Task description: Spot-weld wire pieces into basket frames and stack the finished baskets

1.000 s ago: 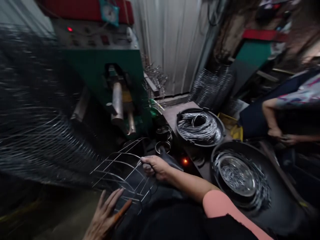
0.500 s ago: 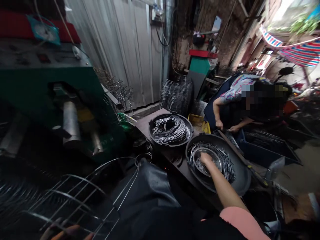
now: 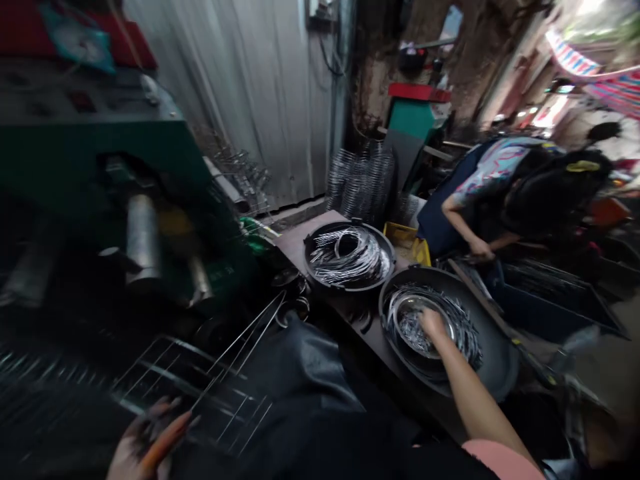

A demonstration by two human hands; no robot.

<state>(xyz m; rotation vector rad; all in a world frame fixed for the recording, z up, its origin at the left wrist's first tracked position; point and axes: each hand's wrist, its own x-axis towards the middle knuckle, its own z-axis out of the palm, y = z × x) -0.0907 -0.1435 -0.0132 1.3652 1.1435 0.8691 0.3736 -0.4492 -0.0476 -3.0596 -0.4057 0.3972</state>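
Note:
My right hand (image 3: pixel 431 323) reaches into a shiny metal bowl (image 3: pixel 407 313) of small wire pieces that sits inside a round black tub (image 3: pixel 493 363). Its fingers curl down among the pieces; what they grip is hidden. My left hand (image 3: pixel 145 443) is low at the bottom left, blurred, holding the edge of a wire grid frame (image 3: pixel 200 383) that lies across my dark lap. An orange finger cover shows on that hand.
A second black tub (image 3: pixel 320 270) with curved wire rods sits further back. A green machine (image 3: pixel 130 200) stands left. A seated person (image 3: pixel 505 193) works at the right over dark bins. Stacked wire frames (image 3: pixel 360 180) lean by the wall.
My right hand let go of the wire frame and moved right into the metal bowl. The view swung right. The frame dropped lower with my left hand on it.

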